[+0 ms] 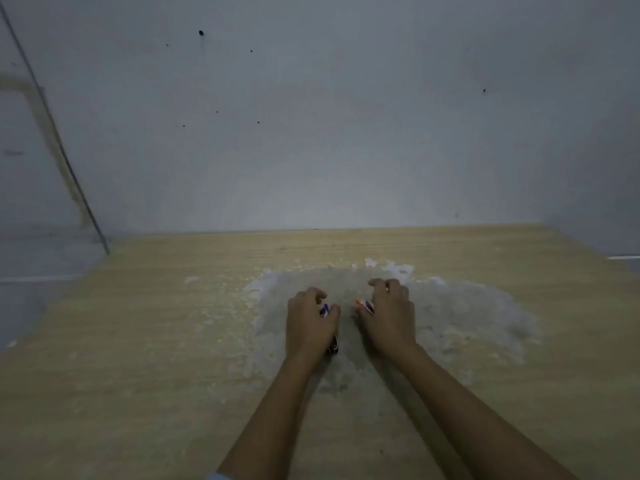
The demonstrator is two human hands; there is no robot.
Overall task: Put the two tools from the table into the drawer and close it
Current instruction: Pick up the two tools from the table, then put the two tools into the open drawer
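Both my hands rest side by side on the wooden table (138, 341), over a worn grey patch. My left hand (310, 323) curls around a dark tool with a purple-and-white end (325, 310); its other end pokes out under the palm near the wrist. My right hand (389, 317) covers a second tool, of which only an orange tip (360, 302) and a bit of its body show between thumb and fingers. Most of each tool is hidden by the hand on it. No drawer is in view.
A plain grey wall (311, 133) with small dark holes rises right behind the table's far edge. The table's left edge drops to a grey floor (34, 289). A thin dark rod (69, 168) leans at the far left corner.
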